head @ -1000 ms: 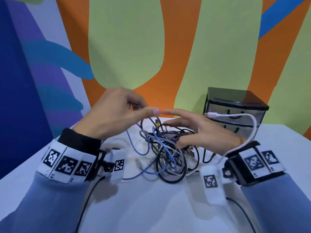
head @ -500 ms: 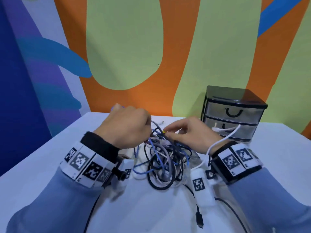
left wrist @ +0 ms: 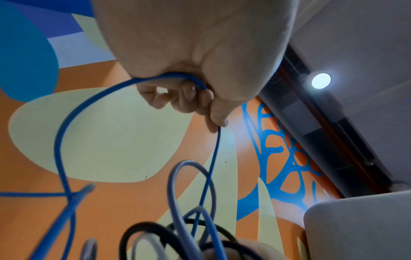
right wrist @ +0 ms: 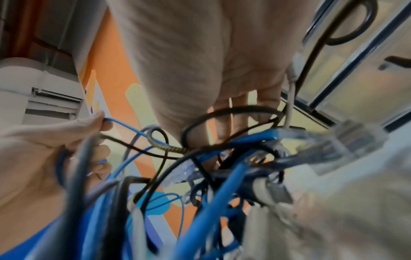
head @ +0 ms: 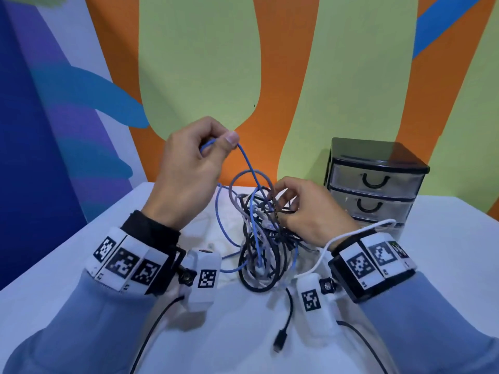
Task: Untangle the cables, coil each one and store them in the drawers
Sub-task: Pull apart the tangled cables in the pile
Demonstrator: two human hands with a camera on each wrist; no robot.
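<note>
The left hand point(head: 186, 168) is raised above the white surface point(head: 81, 265), its fingers point(left wrist: 189, 98) curled round a thin blue cable point(head: 249, 168) that is pinched between thumb and forefinger. From the pinch the blue cable runs down and to the right into the tangle point(head: 264, 238); in the left wrist view a second length of it loops out of the fist to the left and drops back toward the pile.

The tangle lies on the surface between the two wrists: black, grey, white and blue cables wound through one another, with a wide black loop at its near edge. A black cable end with a plug point(head: 279, 344) trails out toward the person, clear of the pile.

The right hand point(head: 310, 211) sits low on the right side of the tangle, fingers point(right wrist: 233, 112) curled down into it. They hold a bunch of cables, among them one with a black-and-yellow braid point(head: 274, 209). The right wrist view shows a clear network plug point(right wrist: 353, 139) on a blue cable lying close under this hand, much of it blurred.

Behind the right hand, at the back right of the surface, stands a small black chest point(head: 375, 184) with clear drawers and black handles; the drawers in view are closed. A white cable point(head: 351, 236) runs over the right wrist.
</note>
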